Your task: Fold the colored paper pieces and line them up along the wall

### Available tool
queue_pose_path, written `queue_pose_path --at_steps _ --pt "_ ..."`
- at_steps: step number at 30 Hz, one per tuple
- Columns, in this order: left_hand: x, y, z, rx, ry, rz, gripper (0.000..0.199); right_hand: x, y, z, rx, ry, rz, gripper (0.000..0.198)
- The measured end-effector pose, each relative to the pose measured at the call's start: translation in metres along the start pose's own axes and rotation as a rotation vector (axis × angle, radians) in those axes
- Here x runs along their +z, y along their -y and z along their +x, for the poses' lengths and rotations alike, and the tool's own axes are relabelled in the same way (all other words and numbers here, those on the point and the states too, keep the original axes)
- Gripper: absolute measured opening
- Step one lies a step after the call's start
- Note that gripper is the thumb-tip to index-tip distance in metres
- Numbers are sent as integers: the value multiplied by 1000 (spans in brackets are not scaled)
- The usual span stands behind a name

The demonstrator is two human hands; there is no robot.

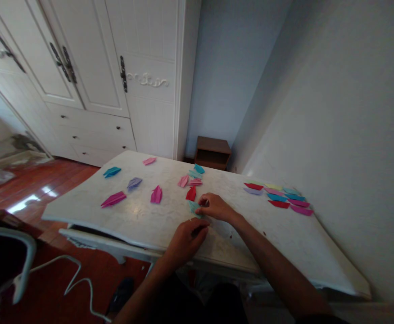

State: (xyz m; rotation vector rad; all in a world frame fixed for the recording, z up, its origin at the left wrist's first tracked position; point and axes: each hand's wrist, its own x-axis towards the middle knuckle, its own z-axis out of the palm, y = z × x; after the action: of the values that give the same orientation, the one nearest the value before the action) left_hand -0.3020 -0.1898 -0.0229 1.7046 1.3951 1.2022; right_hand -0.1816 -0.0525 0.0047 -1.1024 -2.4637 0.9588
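Note:
A pale green folded paper piece (193, 206) lies near the table's middle, its right end under the fingertips of my right hand (215, 207). Thumb and index finger of that hand close on the piece. Just below and nearer to me, my left hand (187, 238) hovers over the table edge with a ring on one finger. Its thumb and fingers are bent but apart, and nothing shows between them. Directly behind the green piece sits a red folded paper (191, 193). Farther back are pink folded papers (183, 181) and a blue one (199, 168).
Loose folded papers, including a magenta one (113, 199) and a purple one (134, 183), are scattered over the left of the white table (92, 209). Overlapping rows of paper boat shapes (278, 198) lie at the right, by the wall. A brown cabinet (213, 150) stands behind.

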Motion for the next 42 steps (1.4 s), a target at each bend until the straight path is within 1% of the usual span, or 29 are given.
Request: queue_pose_path --at_steps 5,9,11,15,17,20,22,25,28,32,33,35,38,40,42 --pt "-1 0 2 5 5 19 20 -5 -7 -9 53 14 241 20" --pt "-1 0 1 5 5 38 20 -9 1 -9 40 -6 515 31" --pt "0 1 1 14 -6 39 19 -8 6 -5 54 -41 627 36" --pt "2 2 0 23 -23 41 18 -2 13 6 75 -90 701 36" --pt "2 1 1 21 -26 37 18 2 16 10 97 -63 751 37" --pt "0 -2 1 26 -34 23 19 8 22 15 127 30 857 40" --pt "-1 -3 2 31 -34 15 19 10 26 17 122 76 881 38" --pt "-2 -3 2 33 -30 13 20 10 27 23 101 59 792 28" --pt "-2 -3 2 31 -36 9 20 8 19 32 79 -17 616 20" --pt "-3 -4 3 26 -38 -5 20 6 6 39 -18 -176 271 20" --pt "-3 -4 3 18 -37 -11 20 6 4 39 -39 -185 185 21" --pt "-4 -5 3 -4 -40 -30 20 8 3 38 -65 -162 52 21" --pt "-4 -6 3 -26 -52 -79 19 12 9 39 -111 -146 -39 16" --pt "-5 -5 3 -31 -56 -115 19 15 17 44 -155 -166 -43 16" --pt "-5 -5 3 -41 -60 -151 20 18 29 50 -205 -155 -12 16"
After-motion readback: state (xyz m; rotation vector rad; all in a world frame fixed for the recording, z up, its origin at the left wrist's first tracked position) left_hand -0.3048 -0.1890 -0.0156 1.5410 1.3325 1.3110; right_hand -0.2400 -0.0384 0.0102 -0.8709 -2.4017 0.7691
